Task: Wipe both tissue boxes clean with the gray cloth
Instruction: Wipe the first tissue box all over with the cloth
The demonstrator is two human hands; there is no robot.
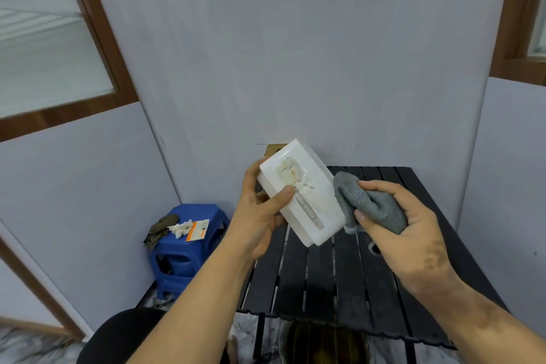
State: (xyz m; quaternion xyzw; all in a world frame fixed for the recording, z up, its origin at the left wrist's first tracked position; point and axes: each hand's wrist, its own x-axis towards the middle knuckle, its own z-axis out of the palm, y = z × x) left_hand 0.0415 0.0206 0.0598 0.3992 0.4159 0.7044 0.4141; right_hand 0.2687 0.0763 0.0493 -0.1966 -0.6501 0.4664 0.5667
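Left hand (260,216) grips a white tissue box (301,192) above the slatted table (339,284). Right hand (413,227) clutches the gray cloth (369,204) against its side.

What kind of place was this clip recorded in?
Probably a small room corner in a home or partitioned workspace. Plain grey wall panels carry wood-framed windows, a black slatted folding table sits in the corner, and a blue plastic stool with odds and ends on it stands beside it.
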